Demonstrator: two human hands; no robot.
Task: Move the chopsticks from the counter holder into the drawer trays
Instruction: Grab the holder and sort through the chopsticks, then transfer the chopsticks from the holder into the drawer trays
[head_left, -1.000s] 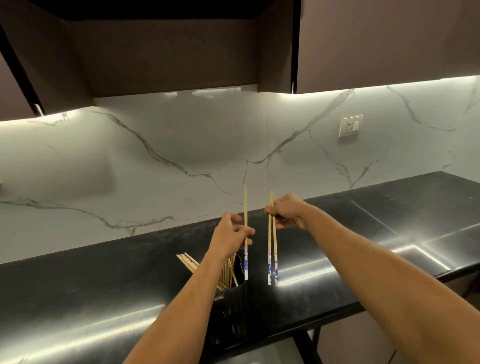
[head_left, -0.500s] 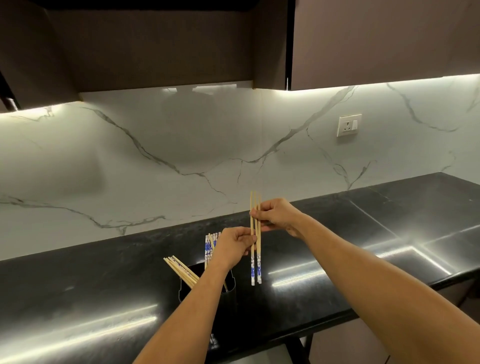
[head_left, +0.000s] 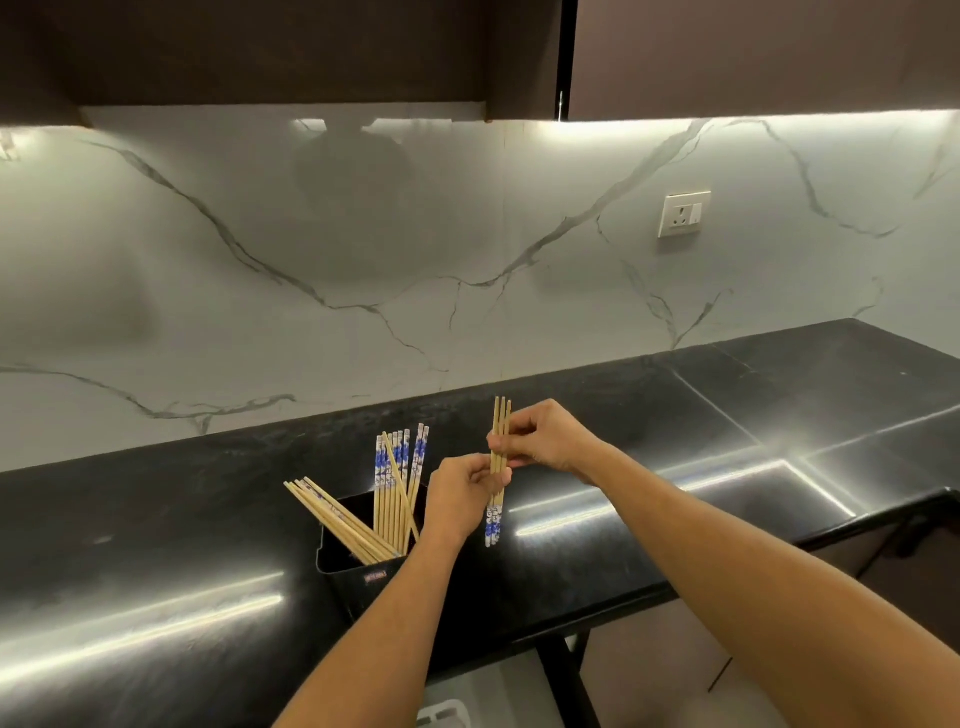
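Observation:
A small bundle of wooden chopsticks (head_left: 497, 512) with blue-and-white patterned ends hangs upright above the black counter (head_left: 675, 415). My right hand (head_left: 545, 439) pinches the bundle near its top. My left hand (head_left: 460, 496) grips it lower down, just beside the black holder (head_left: 358, 577). Several more chopsticks (head_left: 395, 483) stand in that holder, some upright with patterned ends up, others leaning left. The drawer trays are not in view.
A marble backsplash with a wall socket (head_left: 683, 213) rises behind the counter. Dark cabinets (head_left: 753, 52) hang overhead. Below the counter's front edge a pale floor and a white object (head_left: 441, 714) show.
My left hand carried its single chopstick to the right and joined it to the pair in my right hand. Both hands now hold one bundle. The view has tilted down.

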